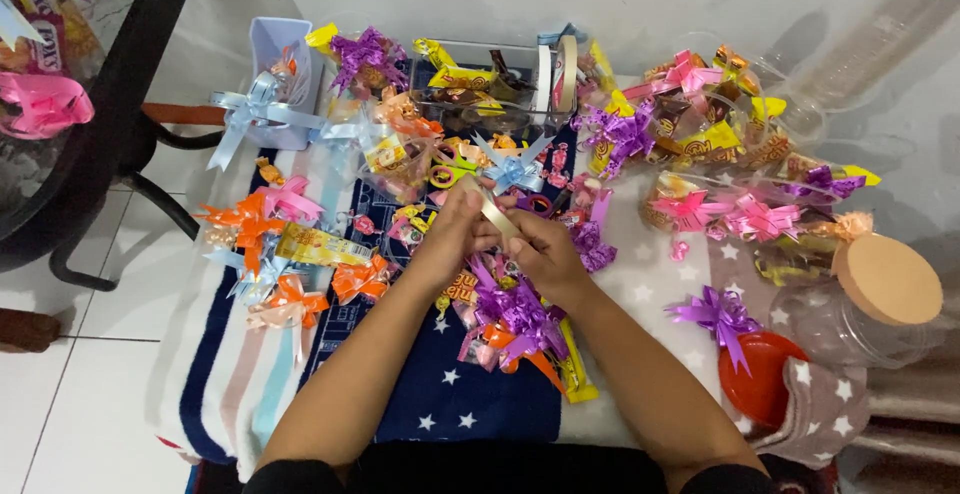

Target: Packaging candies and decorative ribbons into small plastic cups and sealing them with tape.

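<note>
Star-print blanket (450, 404) | tape strip (497, 212) between hands | left hand (452, 232), right hand (540, 254) both pinching it

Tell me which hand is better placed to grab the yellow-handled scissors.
Left, probably. The left hand sits just below the yellow-handled scissors, up and to its own side. The right hand lies farther off and, with the left, grips a strip of clear tape.

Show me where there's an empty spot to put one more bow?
The starry navy blanket between the two forearms is bare. So is the white starred patch between the right hand and the purple bow. Beyond the left hand, packets and bows crowd everything.
</note>
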